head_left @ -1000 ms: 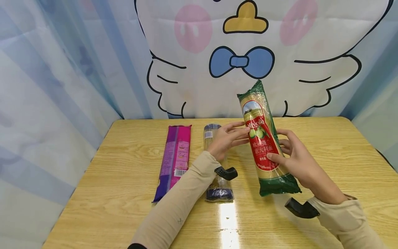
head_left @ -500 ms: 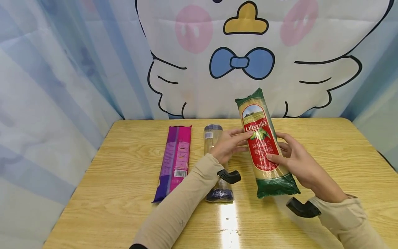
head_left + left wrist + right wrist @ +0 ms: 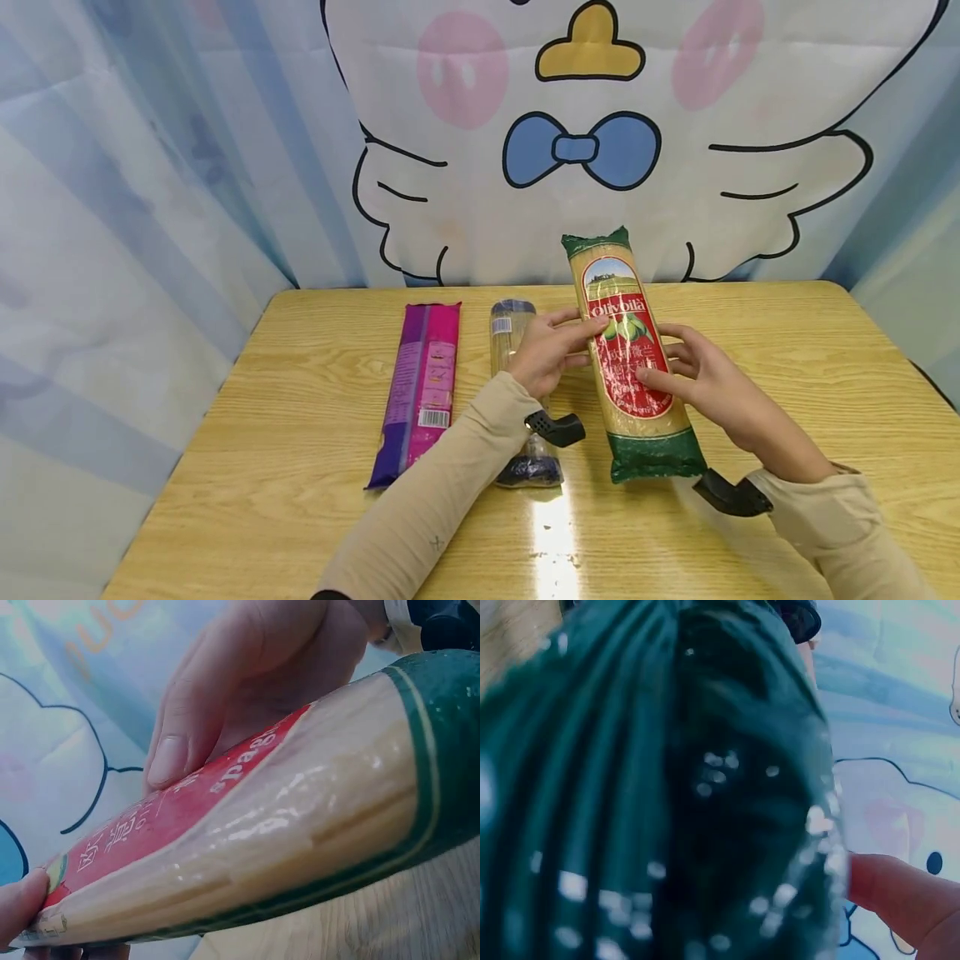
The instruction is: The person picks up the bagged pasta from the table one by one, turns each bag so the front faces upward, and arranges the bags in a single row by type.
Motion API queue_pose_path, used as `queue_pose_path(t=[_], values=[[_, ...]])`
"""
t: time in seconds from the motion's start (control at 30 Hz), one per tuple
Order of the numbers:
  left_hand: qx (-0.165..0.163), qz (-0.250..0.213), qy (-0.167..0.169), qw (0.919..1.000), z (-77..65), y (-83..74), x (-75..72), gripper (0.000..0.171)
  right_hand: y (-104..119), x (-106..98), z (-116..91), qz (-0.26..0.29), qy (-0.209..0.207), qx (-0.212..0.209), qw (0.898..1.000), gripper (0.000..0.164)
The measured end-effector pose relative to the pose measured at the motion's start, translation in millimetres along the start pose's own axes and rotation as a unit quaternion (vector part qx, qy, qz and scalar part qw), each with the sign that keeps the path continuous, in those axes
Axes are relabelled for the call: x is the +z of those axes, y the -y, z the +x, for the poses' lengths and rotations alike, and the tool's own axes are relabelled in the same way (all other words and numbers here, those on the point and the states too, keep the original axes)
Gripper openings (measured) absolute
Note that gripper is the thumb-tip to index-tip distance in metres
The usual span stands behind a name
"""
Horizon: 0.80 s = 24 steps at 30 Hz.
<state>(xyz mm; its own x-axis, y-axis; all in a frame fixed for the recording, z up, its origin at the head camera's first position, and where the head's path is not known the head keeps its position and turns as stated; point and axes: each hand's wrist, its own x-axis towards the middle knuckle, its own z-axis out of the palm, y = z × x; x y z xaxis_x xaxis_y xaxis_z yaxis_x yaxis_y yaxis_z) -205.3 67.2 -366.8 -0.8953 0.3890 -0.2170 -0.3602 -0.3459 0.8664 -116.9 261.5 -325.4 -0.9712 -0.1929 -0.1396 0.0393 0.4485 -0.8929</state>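
A pack of spaghetti (image 3: 630, 358) with green ends and a red label is held up over the table, its far end tipped up and its label facing me. My left hand (image 3: 546, 348) grips its left edge, thumb on the label and fingers behind. From the right side my right hand (image 3: 712, 387) holds it lower down, thumb on the front. The left wrist view shows the pack's side (image 3: 300, 817) close up, with the right thumb on the label. In the right wrist view the green end (image 3: 660, 787) fills most of the picture.
On the wooden table (image 3: 285, 433) lie a purple and pink packet (image 3: 422, 383) and, beside it, a clear pack with blue ends (image 3: 531, 471), partly hidden by my left hand and sleeve. A cartoon-printed curtain (image 3: 465, 200) hangs behind the table.
Between my hands the spaghetti pack has come down and slightly left, turning more upright with its label squarer to me. The two packs on the table have stayed put.
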Motion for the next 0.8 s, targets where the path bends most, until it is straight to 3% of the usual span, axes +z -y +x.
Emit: queue_pose_path(t=[0.43, 0.8], values=[[0.012, 0.039, -0.024, 0.9989, -4.1, -2.1, 2.4, 0.035, -7.0, -5.0, 4.3, -0.011, 0.006, 0.024, 1.000, 0.077], [-0.002, 0.043, -0.022, 0.9988, -2.2, -2.2, 2.6, 0.045, -14.4, -9.2, 8.6, -0.015, 0.014, 0.024, 0.999, 0.073]])
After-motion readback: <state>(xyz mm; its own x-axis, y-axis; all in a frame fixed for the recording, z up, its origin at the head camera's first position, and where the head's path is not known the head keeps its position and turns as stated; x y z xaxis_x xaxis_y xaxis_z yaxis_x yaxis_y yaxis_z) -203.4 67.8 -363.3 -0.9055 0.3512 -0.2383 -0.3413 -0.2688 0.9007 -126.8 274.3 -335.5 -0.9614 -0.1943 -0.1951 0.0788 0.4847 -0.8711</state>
